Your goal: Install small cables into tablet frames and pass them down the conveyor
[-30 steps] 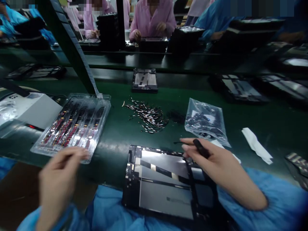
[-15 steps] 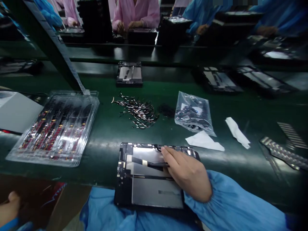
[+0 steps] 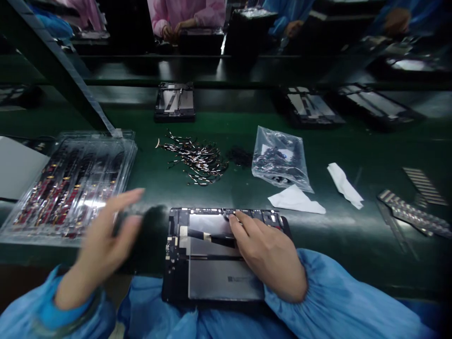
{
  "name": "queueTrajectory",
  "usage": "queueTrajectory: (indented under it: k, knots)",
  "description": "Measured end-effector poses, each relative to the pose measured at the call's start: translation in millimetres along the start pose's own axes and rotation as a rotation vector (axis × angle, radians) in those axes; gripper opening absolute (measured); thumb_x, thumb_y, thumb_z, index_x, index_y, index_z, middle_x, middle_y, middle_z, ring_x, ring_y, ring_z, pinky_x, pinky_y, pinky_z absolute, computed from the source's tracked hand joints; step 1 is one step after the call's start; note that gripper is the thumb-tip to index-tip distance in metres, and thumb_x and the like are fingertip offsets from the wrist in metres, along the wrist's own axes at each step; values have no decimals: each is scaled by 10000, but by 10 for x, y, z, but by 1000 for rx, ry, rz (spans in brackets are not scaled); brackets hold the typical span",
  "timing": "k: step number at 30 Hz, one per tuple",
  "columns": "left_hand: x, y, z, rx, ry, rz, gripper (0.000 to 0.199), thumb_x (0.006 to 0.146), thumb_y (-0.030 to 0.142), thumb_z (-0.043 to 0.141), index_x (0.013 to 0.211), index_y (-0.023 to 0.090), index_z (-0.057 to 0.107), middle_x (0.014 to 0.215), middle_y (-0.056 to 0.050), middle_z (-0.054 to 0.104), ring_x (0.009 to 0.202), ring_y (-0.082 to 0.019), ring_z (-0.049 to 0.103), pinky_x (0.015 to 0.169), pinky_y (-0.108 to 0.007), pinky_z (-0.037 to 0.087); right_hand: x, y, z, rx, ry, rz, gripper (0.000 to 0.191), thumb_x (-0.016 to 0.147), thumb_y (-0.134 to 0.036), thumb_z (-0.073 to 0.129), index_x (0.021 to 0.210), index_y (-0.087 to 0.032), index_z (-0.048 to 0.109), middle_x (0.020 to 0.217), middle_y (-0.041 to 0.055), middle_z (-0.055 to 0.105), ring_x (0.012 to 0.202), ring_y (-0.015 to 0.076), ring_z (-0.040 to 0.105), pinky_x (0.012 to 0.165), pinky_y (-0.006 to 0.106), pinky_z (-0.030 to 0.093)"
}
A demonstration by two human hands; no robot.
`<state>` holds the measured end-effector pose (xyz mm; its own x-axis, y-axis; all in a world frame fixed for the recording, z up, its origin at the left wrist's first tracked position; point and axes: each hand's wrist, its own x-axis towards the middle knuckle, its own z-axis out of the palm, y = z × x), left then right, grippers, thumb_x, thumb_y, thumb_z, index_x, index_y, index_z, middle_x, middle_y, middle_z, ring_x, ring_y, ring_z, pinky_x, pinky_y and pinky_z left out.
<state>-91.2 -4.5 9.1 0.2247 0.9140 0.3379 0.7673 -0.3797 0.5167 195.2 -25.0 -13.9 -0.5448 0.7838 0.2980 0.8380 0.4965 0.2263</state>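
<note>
The left hand (image 3: 100, 241), grip seemingly spread, is back at lower left, near the opened device (image 3: 212, 270) under the right hand (image 3: 270, 254), whose grip is unreadable.

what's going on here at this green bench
Someone's right hand is on the upper part of an opened, tablet-like device at the near edge of the green bench. Their left hand, blurred, is open with fingers apart, between the device and a clear tray of parts. Beyond the device lie a pile of wires and a clear bag of small dark parts.
</note>
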Motion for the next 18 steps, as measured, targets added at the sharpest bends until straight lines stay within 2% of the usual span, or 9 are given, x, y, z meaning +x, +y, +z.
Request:
queueTrajectory:
  k: [3, 5, 7, 9, 12, 16, 18]
  knots:
    - [276, 214, 400, 24, -328, 421, 294, 904, 227, 481, 1192, 196, 532, 1297, -93, 570, 1210, -221, 519, 1033, -439, 417, 2, 2, -9, 11, -18, 9, 274, 801, -38, 477, 989, -87, 670, 985, 145, 697, 699, 190, 618, 523, 280, 422]
    - [403, 337, 637, 34, -438, 559, 265, 930, 229, 438, 1168, 161, 532, 1294, -101, 574, 1213, -214, 517, 1042, -425, 410, 2, 2, -11, 21, -19, 10, 261, 802, -44, 485, 986, -85, 666, 976, 145, 695, 688, 188, 613, 521, 281, 417]
    - [463, 409, 794, 39, -468, 616, 255, 933, 204, 418, 1155, 148, 529, 1293, -96, 577, 1203, -211, 524, 1032, -409, 417, 6, 3, -10, 25, -18, 9, 261, 809, -44, 472, 978, -87, 666, 959, 139, 695, 679, 184, 607, 522, 281, 415]
    - [470, 431, 866, 59, -485, 647, 264, 914, 139, 406, 1149, 154, 526, 1302, -81, 573, 1205, -204, 522, 1024, -399, 417, 11, 7, -9, 24, -16, 9, 276, 817, -40, 449, 973, -91, 671, 950, 131, 696, 680, 179, 602, 525, 277, 413]
    - [444, 420, 883, 113, -510, 679, 278, 881, 101, 415, 1125, 158, 536, 1316, -71, 563, 1210, -217, 513, 1026, -416, 404, 13, 26, -15, 19, 16, -12, 292, 837, -37, 423, 986, -82, 670, 953, 129, 695, 685, 177, 598, 527, 278, 405]
    - [417, 412, 885, 193, -501, 714, 275, 894, 127, 418, 1143, 152, 533, 1325, -70, 557, 1218, -257, 499, 1063, -491, 340, -29, 101, -35, 45, 45, -55, 284, 890, -57, 393, 999, -75, 655, 853, 107, 687, 668, 165, 580, 552, 279, 414]
    - [418, 410, 896, 168, -500, 694, 326, 889, 98, 400, 1192, 152, 507, 1324, -69, 558, 1221, -231, 498, 1065, -466, 342, -76, 163, -47, 107, 24, -62, 313, 907, -54, 356, 1039, -87, 638, 851, 95, 680, 673, 158, 574, 573, 274, 425]
